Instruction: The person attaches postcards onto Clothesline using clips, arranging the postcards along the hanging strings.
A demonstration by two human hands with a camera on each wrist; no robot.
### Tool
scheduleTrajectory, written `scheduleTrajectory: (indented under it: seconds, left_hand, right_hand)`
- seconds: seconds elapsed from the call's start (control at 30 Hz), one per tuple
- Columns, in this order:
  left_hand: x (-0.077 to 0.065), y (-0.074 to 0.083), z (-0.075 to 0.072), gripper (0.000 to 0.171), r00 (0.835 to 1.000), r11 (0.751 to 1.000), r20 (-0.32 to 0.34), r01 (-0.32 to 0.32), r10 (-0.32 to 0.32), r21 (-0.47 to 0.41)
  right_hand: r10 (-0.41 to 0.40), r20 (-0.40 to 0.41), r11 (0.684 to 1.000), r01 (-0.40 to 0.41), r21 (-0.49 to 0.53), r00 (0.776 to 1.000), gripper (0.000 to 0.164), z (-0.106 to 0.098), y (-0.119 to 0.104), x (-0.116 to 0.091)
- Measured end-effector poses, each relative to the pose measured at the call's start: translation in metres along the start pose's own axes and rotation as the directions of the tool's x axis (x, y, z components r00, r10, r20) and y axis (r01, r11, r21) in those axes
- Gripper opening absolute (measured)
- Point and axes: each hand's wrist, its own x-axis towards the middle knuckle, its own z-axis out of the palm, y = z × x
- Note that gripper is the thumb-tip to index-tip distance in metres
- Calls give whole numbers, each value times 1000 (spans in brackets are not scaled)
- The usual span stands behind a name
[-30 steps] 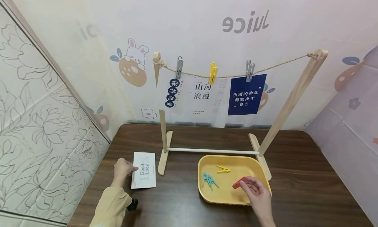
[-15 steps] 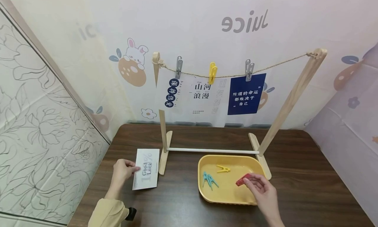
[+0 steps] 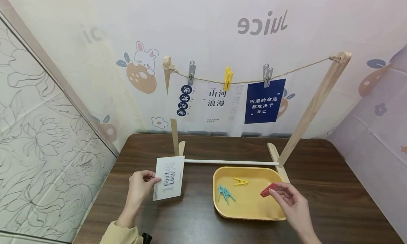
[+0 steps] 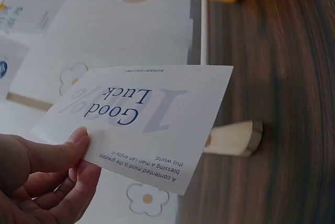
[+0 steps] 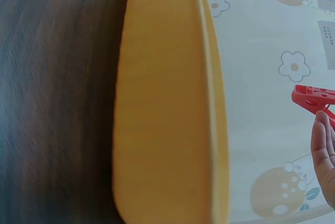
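Observation:
My left hand (image 3: 141, 187) pinches the left edge of a white "Good Luck" card (image 3: 170, 184), which is lifted off the table in front of the stand's left foot. The left wrist view shows the thumb on the printed face of the card (image 4: 157, 109). Over the right side of a yellow basket (image 3: 248, 212), my right hand (image 3: 294, 207) holds a red clothespin (image 3: 268, 190) between thumb and fingers. That clothespin (image 5: 314, 97) is partly cut off in the right wrist view. Inside the basket lie teal clothespins (image 3: 225, 194) and a yellow clothespin (image 3: 240, 181).
Behind the basket stands a wooden frame (image 3: 313, 109) with a twine line (image 3: 302, 68) across it. Grey clothespins (image 3: 191, 73) and a yellow one hold white cards (image 3: 219, 111) and a blue card (image 3: 264, 102) on the line. A white rod (image 3: 229, 162) joins the feet.
My left hand has raised the card off the table and carried it to the right, now overlapping the stand's left foot. The right hand has shifted slightly right and up with the red clothespin.

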Motion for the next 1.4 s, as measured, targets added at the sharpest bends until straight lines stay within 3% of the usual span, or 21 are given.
scheduleTrajectory:
  seconds: [0.07,0.13,0.5,0.73,0.97,1.2,1.4]
  left_hand:
    - [-3,5,2,12,1000,1000,-3,-14,14,-13]
    - [-6,10,5,12,999,999,-5,-32,32,-33]
    - [-24,41,28,15,990,974,-11,-138,138,-180]
    - [-30,61,42,15,985,951,12,-162,171,-262]
    - [-34,82,56,14,971,923,42,-210,235,-322]
    - [-34,99,68,14,960,901,79,-222,270,-374]
    - [-33,114,77,14,944,887,99,-255,314,-386]
  right_hand:
    - [11,-5,997,-11,-77,1000,22,4,-37,5]
    - [0,0,993,0,-114,1000,21,5,-58,9]
    - [-169,96,955,187,-230,981,26,-18,-86,34]
    - [-243,127,930,268,-250,962,33,-29,-111,52]
    - [-370,174,838,408,-362,913,39,-36,-128,70]
    - [-380,194,771,426,-475,904,40,-46,-146,86]
    - [-476,196,705,505,-498,857,36,-51,-160,103]
